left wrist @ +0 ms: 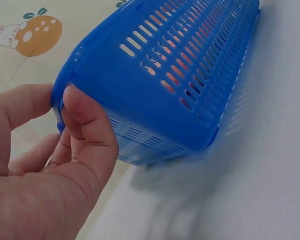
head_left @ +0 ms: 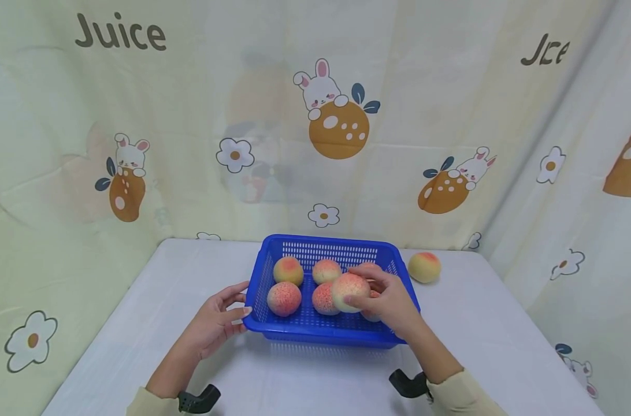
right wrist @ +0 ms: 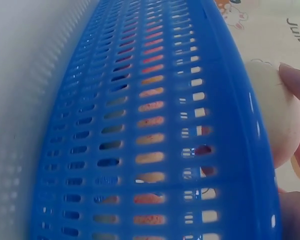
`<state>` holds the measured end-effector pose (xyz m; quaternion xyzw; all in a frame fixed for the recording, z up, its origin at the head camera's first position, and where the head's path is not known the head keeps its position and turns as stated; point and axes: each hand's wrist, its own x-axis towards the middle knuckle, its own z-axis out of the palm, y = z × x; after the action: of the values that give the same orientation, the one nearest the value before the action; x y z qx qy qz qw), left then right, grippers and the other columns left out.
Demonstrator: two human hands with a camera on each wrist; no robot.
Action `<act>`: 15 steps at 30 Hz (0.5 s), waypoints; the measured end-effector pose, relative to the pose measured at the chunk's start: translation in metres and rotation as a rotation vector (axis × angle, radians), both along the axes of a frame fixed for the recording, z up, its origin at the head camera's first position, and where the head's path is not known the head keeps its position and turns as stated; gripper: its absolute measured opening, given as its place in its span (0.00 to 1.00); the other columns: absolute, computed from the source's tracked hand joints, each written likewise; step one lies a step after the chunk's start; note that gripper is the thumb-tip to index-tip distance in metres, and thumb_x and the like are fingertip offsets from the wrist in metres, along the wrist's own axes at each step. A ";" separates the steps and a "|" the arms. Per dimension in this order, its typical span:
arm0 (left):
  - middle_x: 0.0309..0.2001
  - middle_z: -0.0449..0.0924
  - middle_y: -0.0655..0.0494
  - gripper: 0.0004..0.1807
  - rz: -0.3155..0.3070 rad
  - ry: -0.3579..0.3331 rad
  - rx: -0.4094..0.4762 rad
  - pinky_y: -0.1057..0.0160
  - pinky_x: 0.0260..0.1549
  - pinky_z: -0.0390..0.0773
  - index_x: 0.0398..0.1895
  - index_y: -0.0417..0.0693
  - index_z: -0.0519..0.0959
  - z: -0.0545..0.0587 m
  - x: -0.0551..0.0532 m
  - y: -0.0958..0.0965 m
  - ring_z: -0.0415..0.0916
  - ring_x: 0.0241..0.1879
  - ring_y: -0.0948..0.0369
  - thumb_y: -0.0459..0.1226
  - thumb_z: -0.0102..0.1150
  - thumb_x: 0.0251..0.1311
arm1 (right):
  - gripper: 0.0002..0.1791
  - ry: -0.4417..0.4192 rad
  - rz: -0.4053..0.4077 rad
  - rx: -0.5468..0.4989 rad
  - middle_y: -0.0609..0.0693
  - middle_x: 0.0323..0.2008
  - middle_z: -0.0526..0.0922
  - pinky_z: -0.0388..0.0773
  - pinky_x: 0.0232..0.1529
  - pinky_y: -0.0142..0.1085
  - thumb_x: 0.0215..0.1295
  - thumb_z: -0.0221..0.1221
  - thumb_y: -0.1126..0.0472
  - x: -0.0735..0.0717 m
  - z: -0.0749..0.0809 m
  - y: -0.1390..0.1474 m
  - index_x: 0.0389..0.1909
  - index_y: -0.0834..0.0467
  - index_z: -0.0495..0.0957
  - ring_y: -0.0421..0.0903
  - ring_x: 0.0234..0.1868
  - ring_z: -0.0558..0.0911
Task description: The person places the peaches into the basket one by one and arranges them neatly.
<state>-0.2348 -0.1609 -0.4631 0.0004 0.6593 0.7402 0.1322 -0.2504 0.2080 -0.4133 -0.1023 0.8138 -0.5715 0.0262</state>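
Observation:
A blue plastic basket [head_left: 333, 333] with slotted walls stands on the white-covered table, several peaches inside it. My left hand [head_left: 216, 320] pinches the basket's left rim between thumb and fingers; the left wrist view shows the grip at the corner. Over the right half of the basket, my right hand [head_left: 393, 300] holds a pale, pink-speckled peach [head_left: 349, 292] between thumb and fingers. That peach [right wrist: 276, 112] shows above the rim in the right wrist view. Below it in the head view, a redder peach [head_left: 323, 299] is partly covered. The right hand hides part of the peaches at that end.
One yellow and red peach [head_left: 425, 267] lies on the table, outside the basket's right back corner. A patterned curtain [head_left: 274, 104] hangs behind the table [head_left: 482, 335] and along its sides.

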 end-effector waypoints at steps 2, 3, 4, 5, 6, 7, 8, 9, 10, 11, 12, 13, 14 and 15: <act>0.58 0.71 0.45 0.37 -0.002 0.000 0.003 0.64 0.39 0.85 0.78 0.49 0.62 0.000 0.000 0.000 0.82 0.40 0.58 0.30 0.63 0.68 | 0.33 -0.007 -0.001 0.013 0.50 0.65 0.77 0.85 0.52 0.42 0.56 0.76 0.51 0.000 -0.001 -0.002 0.65 0.47 0.79 0.54 0.61 0.77; 0.58 0.71 0.45 0.37 -0.002 0.000 0.003 0.64 0.39 0.85 0.78 0.49 0.62 0.000 0.000 0.000 0.82 0.40 0.58 0.30 0.63 0.68 | 0.34 -0.013 -0.003 0.017 0.50 0.65 0.77 0.85 0.52 0.42 0.56 0.76 0.51 0.000 -0.001 -0.003 0.65 0.47 0.79 0.54 0.60 0.77; 0.58 0.70 0.45 0.37 -0.002 0.000 0.004 0.64 0.39 0.85 0.78 0.49 0.62 0.000 0.000 0.000 0.82 0.40 0.58 0.30 0.63 0.68 | 0.35 -0.019 -0.003 0.023 0.50 0.65 0.77 0.84 0.52 0.42 0.56 0.76 0.51 0.000 -0.002 -0.004 0.65 0.47 0.78 0.54 0.60 0.77; 0.58 0.70 0.45 0.37 -0.003 -0.001 0.004 0.64 0.40 0.85 0.78 0.49 0.62 0.000 0.000 0.000 0.82 0.40 0.58 0.30 0.63 0.68 | 0.35 -0.023 -0.007 0.032 0.50 0.64 0.77 0.83 0.53 0.41 0.55 0.76 0.51 0.000 -0.002 -0.005 0.65 0.47 0.79 0.54 0.60 0.77; 0.58 0.70 0.45 0.37 -0.003 -0.002 0.005 0.64 0.40 0.85 0.78 0.49 0.62 0.000 0.000 0.000 0.82 0.40 0.58 0.30 0.63 0.68 | 0.35 -0.027 -0.009 0.039 0.50 0.64 0.78 0.83 0.53 0.41 0.54 0.77 0.50 -0.001 -0.003 -0.006 0.65 0.47 0.79 0.53 0.59 0.77; 0.58 0.71 0.45 0.37 -0.003 -0.002 0.005 0.64 0.40 0.85 0.78 0.49 0.62 0.001 0.000 0.000 0.83 0.40 0.58 0.30 0.63 0.68 | 0.36 -0.029 -0.011 0.046 0.50 0.63 0.78 0.82 0.53 0.40 0.54 0.77 0.50 -0.001 -0.004 -0.008 0.65 0.47 0.79 0.53 0.59 0.77; 0.58 0.71 0.45 0.37 -0.003 -0.003 0.004 0.64 0.40 0.85 0.78 0.49 0.62 0.001 0.001 0.000 0.83 0.40 0.58 0.30 0.63 0.68 | 0.36 -0.026 -0.007 0.056 0.50 0.63 0.78 0.81 0.53 0.39 0.54 0.77 0.50 -0.001 -0.004 -0.009 0.66 0.47 0.79 0.52 0.59 0.77; 0.57 0.71 0.45 0.37 -0.003 -0.003 0.004 0.64 0.40 0.85 0.78 0.49 0.62 0.001 0.001 0.000 0.83 0.40 0.58 0.30 0.63 0.67 | 0.36 -0.024 -0.001 0.056 0.50 0.63 0.78 0.80 0.53 0.39 0.54 0.77 0.50 -0.001 -0.005 -0.010 0.66 0.47 0.79 0.52 0.58 0.77; 0.57 0.71 0.46 0.37 -0.003 -0.004 0.003 0.64 0.39 0.85 0.78 0.49 0.62 0.001 0.001 0.000 0.83 0.40 0.58 0.30 0.63 0.67 | 0.36 -0.024 0.007 0.051 0.50 0.63 0.78 0.80 0.53 0.38 0.54 0.77 0.50 -0.001 -0.005 -0.012 0.66 0.48 0.78 0.52 0.58 0.77; 0.57 0.71 0.46 0.37 -0.003 -0.004 0.003 0.64 0.39 0.85 0.78 0.48 0.62 0.001 0.001 0.000 0.83 0.40 0.58 0.30 0.63 0.67 | 0.36 -0.022 0.017 0.043 0.50 0.63 0.78 0.80 0.53 0.38 0.54 0.77 0.51 -0.001 -0.005 -0.013 0.66 0.48 0.78 0.52 0.58 0.77; 0.57 0.71 0.46 0.37 -0.002 -0.004 0.003 0.64 0.39 0.85 0.78 0.48 0.62 0.002 0.001 0.000 0.83 0.40 0.58 0.31 0.64 0.67 | 0.36 -0.021 0.029 0.032 0.51 0.63 0.78 0.80 0.54 0.39 0.55 0.77 0.52 -0.001 -0.005 -0.015 0.66 0.49 0.78 0.52 0.58 0.77; 0.57 0.71 0.46 0.37 -0.002 -0.004 0.004 0.64 0.39 0.85 0.78 0.48 0.62 0.002 0.001 0.000 0.83 0.40 0.58 0.31 0.64 0.67 | 0.36 -0.020 0.042 0.023 0.51 0.63 0.78 0.80 0.54 0.39 0.55 0.77 0.53 -0.002 -0.005 -0.017 0.66 0.50 0.78 0.52 0.58 0.77; 0.57 0.71 0.46 0.37 -0.003 -0.004 0.004 0.64 0.39 0.85 0.78 0.48 0.62 0.002 0.001 0.000 0.83 0.40 0.58 0.31 0.64 0.67 | 0.36 -0.015 0.054 0.019 0.51 0.63 0.78 0.81 0.54 0.39 0.55 0.77 0.53 -0.002 -0.005 -0.018 0.66 0.51 0.78 0.52 0.58 0.77; 0.57 0.71 0.46 0.37 -0.004 -0.004 0.005 0.64 0.39 0.85 0.78 0.48 0.62 0.002 0.001 0.000 0.83 0.39 0.58 0.30 0.64 0.67 | 0.36 -0.012 0.065 0.016 0.52 0.62 0.78 0.81 0.54 0.39 0.55 0.77 0.54 -0.002 -0.005 -0.019 0.67 0.52 0.78 0.52 0.58 0.78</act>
<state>-0.2335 -0.1607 -0.4615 0.0006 0.6573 0.7415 0.1347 -0.2528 0.1890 -0.4185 -0.1251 0.8144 -0.5645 0.0505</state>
